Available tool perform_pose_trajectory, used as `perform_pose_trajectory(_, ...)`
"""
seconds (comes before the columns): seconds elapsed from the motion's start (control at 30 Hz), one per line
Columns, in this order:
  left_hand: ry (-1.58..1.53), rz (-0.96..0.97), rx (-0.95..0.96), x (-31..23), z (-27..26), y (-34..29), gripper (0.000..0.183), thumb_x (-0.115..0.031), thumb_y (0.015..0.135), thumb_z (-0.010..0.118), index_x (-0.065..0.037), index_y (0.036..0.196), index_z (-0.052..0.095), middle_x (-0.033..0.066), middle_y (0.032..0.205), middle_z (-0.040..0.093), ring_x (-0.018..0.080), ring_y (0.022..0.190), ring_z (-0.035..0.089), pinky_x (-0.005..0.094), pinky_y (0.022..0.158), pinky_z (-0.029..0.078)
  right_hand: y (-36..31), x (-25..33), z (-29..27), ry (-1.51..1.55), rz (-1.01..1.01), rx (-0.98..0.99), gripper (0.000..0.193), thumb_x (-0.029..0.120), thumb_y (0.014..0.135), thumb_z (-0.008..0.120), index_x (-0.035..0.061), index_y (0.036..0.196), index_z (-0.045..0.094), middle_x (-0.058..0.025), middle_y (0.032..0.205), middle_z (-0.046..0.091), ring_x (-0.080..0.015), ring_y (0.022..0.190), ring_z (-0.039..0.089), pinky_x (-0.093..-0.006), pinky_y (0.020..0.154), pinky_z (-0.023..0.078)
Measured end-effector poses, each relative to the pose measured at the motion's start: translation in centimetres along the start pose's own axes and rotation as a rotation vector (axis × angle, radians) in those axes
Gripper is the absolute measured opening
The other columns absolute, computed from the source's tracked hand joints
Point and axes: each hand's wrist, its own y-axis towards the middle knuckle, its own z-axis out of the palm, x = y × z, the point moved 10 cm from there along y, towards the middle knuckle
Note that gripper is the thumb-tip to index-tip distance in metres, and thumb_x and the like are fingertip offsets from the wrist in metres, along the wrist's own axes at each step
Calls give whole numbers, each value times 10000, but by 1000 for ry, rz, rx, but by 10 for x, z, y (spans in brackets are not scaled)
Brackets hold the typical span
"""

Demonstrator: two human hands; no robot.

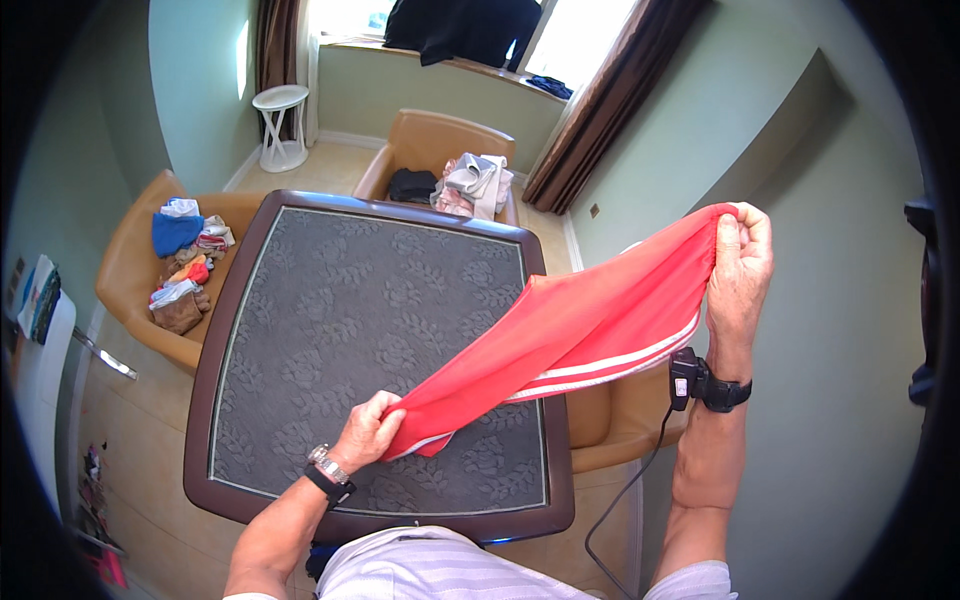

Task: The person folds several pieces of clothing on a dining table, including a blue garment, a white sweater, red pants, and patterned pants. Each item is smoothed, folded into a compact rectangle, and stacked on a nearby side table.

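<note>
A pair of red sports pants (590, 305) with white stripes along one side is stretched slantwise above the table. My right hand (742, 250), raised at the right, grips its gathered, elastic-looking end between thumb and fingers. Lower and nearer to me, my left hand (368, 432) is closed on the other, narrower end, over the table's front part. The cloth hangs slack between the hands along its striped lower edge. A small loose corner dangles beside my left hand. Under the cloth is a dark wood table (380, 300) with a grey patterned top.
A tan armchair (130, 255) at the left holds folded clothes (182, 265). Another armchair (425, 135) behind the table carries more clothes (475, 185). A third chair (620, 425) stands at the right. A white stool (282, 125) is near the window. A cable (605, 515) hangs from my right wrist device.
</note>
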Motion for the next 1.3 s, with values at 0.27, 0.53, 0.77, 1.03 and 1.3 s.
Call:
perform_pose_trajectory(0.27, 29, 240, 22, -17, 23, 0, 169, -104, 922, 787, -32, 1041, 691, 150, 1086, 713, 320, 986, 716, 402, 842, 578, -17, 22, 20, 162, -152, 115, 101, 27, 1113, 527, 12, 1206, 565, -52, 1076, 688, -86, 980, 638, -260, 904, 537)
perform_pose_trajectory(0.53, 16, 156, 32, -15, 75, -20, 197, -138, 926, 785, -32, 1080, 723, 181, 1132, 702, 344, 1001, 692, 437, 849, 559, -24, 59, 4, 180, -261, 142, 126, 58, 1111, 568, 14, 1229, 566, -65, 1110, 659, -92, 993, 622, -251, 909, 531)
perform_pose_trajectory(0.77, 205, 259, -70, -24, 85, -5, 209, -138, 880, 808, -58, 1068, 762, 245, 1448, 591, 450, 1375, 523, 520, 1151, 435, -35, 75, -1, 208, -274, 146, 130, 50, 1106, 567, 8, 1229, 555, -80, 1056, 653, -116, 942, 626, -257, 873, 535)
perform_pose_trajectory(1.03, 49, 211, 19, 6, 96, 14, 202, -209, 928, 771, -63, 1068, 782, 195, 1422, 618, 404, 1336, 551, 520, 1132, 447, -39, 76, -7, 185, -243, 121, 111, 47, 1105, 566, 11, 1210, 555, -86, 1036, 643, -124, 911, 623, -257, 842, 535)
perform_pose_trajectory(1.3, 79, 349, 110, -1, 104, 34, 207, -220, 942, 760, -66, 1081, 770, 181, 1393, 649, 403, 1340, 544, 530, 1126, 444, -44, 87, -8, 222, -265, 128, 105, 37, 1106, 556, 12, 1208, 556, -79, 1019, 632, -123, 902, 621, -258, 829, 537)
